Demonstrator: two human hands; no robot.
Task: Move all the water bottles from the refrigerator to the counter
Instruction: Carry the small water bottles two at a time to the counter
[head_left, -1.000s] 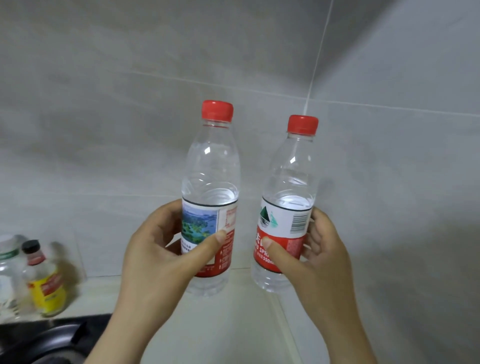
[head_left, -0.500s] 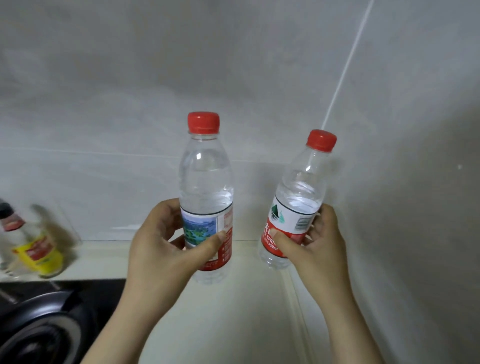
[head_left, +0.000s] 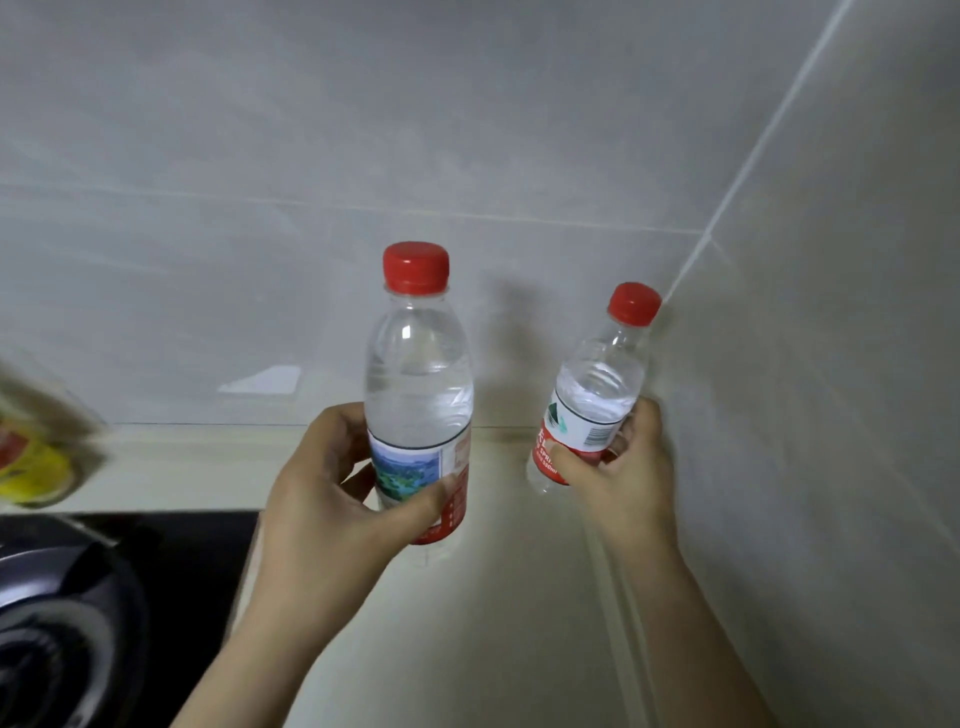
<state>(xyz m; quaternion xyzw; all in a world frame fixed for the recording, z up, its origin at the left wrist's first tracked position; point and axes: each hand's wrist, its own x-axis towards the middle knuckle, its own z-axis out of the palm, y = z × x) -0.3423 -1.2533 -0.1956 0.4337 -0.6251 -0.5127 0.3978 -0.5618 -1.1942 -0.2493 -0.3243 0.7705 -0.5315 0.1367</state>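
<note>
**Setting Two Water Bottles on the Desk: Handling and Clearance**

Keeping clear, at far left, of a blurred yellow-labelled bottle (head_left: 31, 467) standing on the desk (head_left: 493, 623) and of the black hob (head_left: 171, 545) just in front of it.

Wrapping the left grip (head_left: 330, 499) round the label band of the left bottle (head_left: 418, 374), thumb across the front and fingers curled behind. Holding it upright, low over the pale desk beside the hob edge; unable to tell whether touching down. Judging it fairly heavy, being nearly full, with a thin clear wall likely giving under a hard squeeze and a smooth skin possibly damp from the refrigerator. Taking hold best at the label band, as here, not at the red cap (head_left: 415, 267).

Pinching the lower label of the right bottle (head_left: 597, 384) in the right grip (head_left: 628, 467), thumb in front and fingers behind. Carrying it tilted, top leaning toward the wall corner (head_left: 691, 270), off the desk and close to the right wall (head_left: 831, 415). Judging the same handling here.

Working in a narrow strip of open desk between hob and right wall, closing toward the back wall (head_left: 260, 260). Leaving room between the two bottles; watching the hob edge on the left and the corner on the right.
</note>
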